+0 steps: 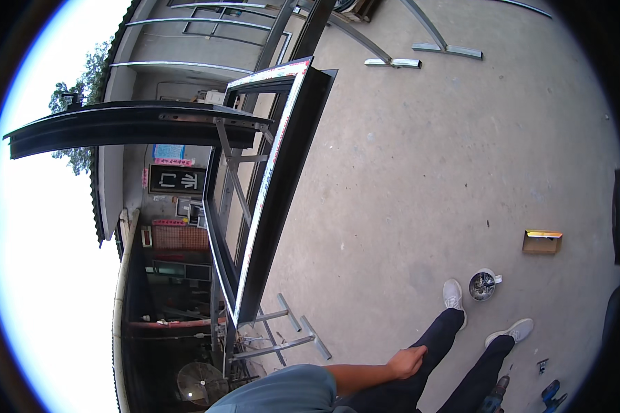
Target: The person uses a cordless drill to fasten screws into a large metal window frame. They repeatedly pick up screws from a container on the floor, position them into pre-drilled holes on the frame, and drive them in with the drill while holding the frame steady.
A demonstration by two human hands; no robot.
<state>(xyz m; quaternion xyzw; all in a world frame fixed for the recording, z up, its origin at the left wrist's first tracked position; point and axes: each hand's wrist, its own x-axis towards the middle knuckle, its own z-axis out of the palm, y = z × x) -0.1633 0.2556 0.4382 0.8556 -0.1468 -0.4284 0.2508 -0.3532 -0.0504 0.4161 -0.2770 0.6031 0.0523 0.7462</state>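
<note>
Extending rightward, lower centre-right: left hand (405, 363), fingers (416, 356) curled, contents indiscernible; black frame (282, 193), long axis slanting toward upper right.

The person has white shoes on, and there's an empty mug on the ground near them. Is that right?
Not quite: the mug isn't empty. The head view shows small metal bits in it. The white shoes and the mug near them on the ground are right.

Frame (293, 158) left of the mug (499, 279), which apparently holds screws (484, 285).
</note>
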